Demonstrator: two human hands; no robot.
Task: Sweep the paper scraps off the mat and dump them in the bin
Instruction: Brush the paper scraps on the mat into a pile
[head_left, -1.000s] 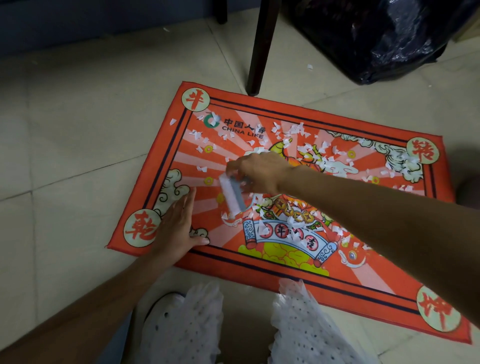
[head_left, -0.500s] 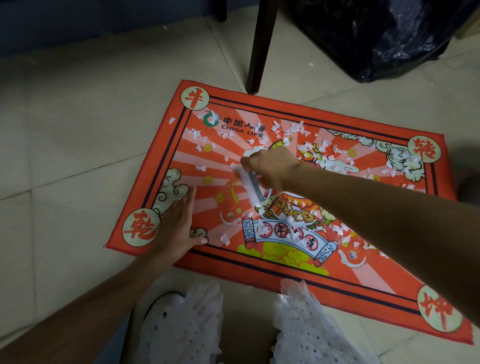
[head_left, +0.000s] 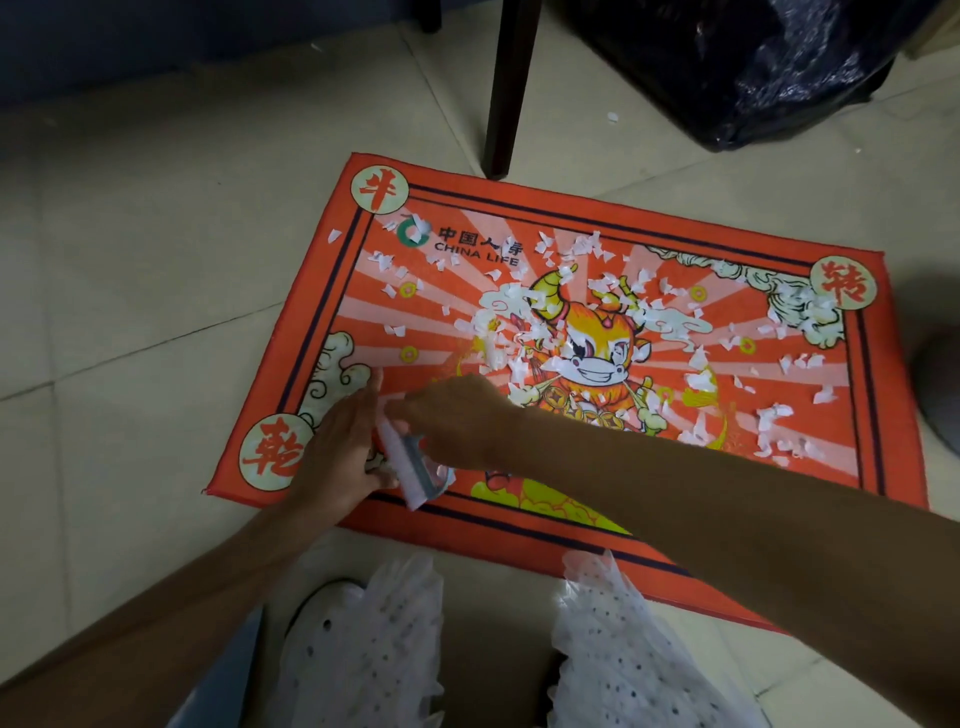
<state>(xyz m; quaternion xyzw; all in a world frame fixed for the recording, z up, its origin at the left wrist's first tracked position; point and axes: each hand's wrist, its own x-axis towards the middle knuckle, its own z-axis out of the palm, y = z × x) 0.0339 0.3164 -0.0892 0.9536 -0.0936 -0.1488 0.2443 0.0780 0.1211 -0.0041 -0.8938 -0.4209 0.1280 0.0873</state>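
Pulled back from mid-mat, the right hand (head_left: 457, 421) grips a small brush (head_left: 410, 467) beside the flat, open left hand (head_left: 343, 447) at the red mat's (head_left: 883, 415) near-left corner; paper scraps (head_left: 597, 312) litter the middle.

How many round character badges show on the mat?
3 badges: at the mat's far left corner, far right corner, and near left corner beside the left hand. The right arm may hide a fourth.

Two bare forearms reach forward and meet. The left hand (head_left: 343, 447) lies flat, fingers straight, palm down. The right hand (head_left: 452, 421) crosses beside it, fingers curled in a grip.
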